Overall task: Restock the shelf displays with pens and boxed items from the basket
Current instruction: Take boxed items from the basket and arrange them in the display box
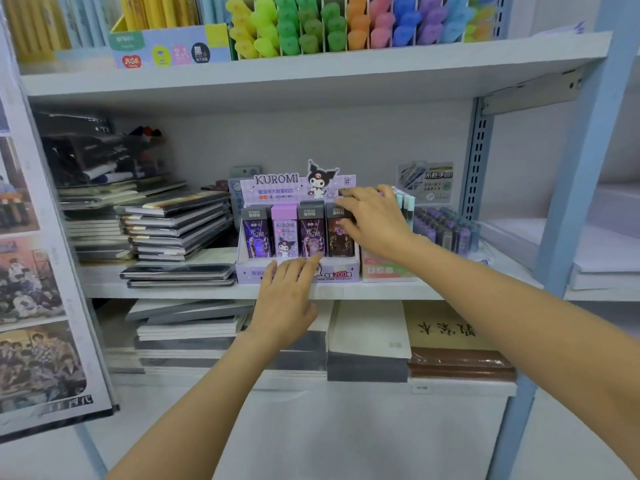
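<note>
A lilac Kuromi display box stands on the middle shelf. Upright in a row inside it are a dark purple box, a pink Kuromi box, another purple box and a brown box at the right end. My right hand is over the brown box, fingers curled on its top and thumb against its front. My left hand lies flat on the display's front lip, fingers apart, holding nothing. The basket is out of view.
Stacked notebooks lie to the left of the display. To its right are a pink-green box and a tray of purple tubes. Coloured highlighters fill the upper shelf. A blue upright bounds the right side. Paper stacks sit below.
</note>
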Demonstrator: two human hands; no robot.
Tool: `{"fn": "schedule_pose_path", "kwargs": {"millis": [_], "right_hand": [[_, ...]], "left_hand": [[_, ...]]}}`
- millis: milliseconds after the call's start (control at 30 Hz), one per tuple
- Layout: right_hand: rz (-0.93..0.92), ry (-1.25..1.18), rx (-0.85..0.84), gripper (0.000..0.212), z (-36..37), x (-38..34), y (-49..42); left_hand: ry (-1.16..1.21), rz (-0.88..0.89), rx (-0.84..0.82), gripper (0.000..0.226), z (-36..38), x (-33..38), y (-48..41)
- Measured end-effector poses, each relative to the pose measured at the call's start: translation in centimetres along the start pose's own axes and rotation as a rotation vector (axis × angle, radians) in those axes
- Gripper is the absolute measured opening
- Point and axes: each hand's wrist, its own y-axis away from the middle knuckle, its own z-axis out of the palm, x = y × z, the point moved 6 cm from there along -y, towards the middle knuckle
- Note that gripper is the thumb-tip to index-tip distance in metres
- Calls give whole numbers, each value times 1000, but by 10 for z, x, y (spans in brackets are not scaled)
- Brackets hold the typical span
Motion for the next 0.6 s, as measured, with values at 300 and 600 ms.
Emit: {"fn": "schedule_pose_path", "kwargs": {"millis": [300, 600], "right_hand": [[-81, -616, 36, 12, 52, -65, 141], [278, -670, -805, 15, 279, -90, 353]], "left_hand": [[213, 8, 332, 56, 31, 24, 92], [396, -200, -573, 44, 247, 40, 265]]}}
